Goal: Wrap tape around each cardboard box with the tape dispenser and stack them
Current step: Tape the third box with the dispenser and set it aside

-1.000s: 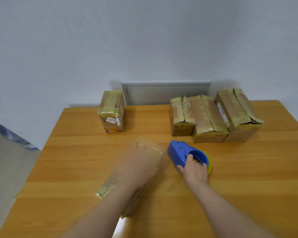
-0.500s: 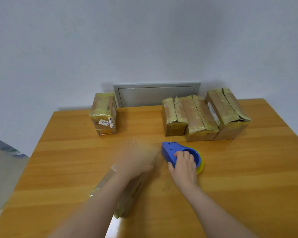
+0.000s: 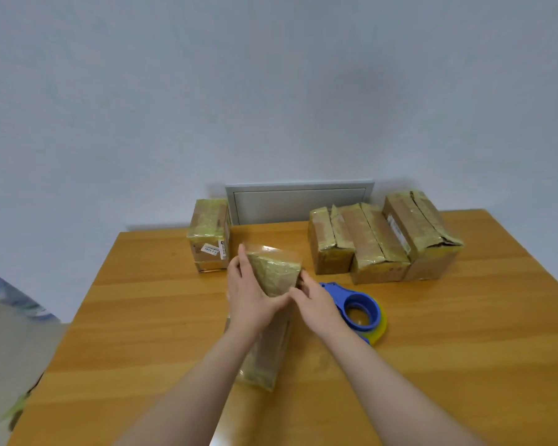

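Wooden table [image 3: 464,349] against a pale wall [image 3: 271,91] — grey panel [image 3: 297,204] low behind it

Bare left forearm [image 3: 203,378] and left hand [image 3: 250,300], bare right forearm [image 3: 387,378] and right hand [image 3: 318,307].

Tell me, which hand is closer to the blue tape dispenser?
Right. The right hand holds the cardboard box's right side, just beside the tape dispenser and overlapping its near edge. The left hand grips the box's left side, farther from it.
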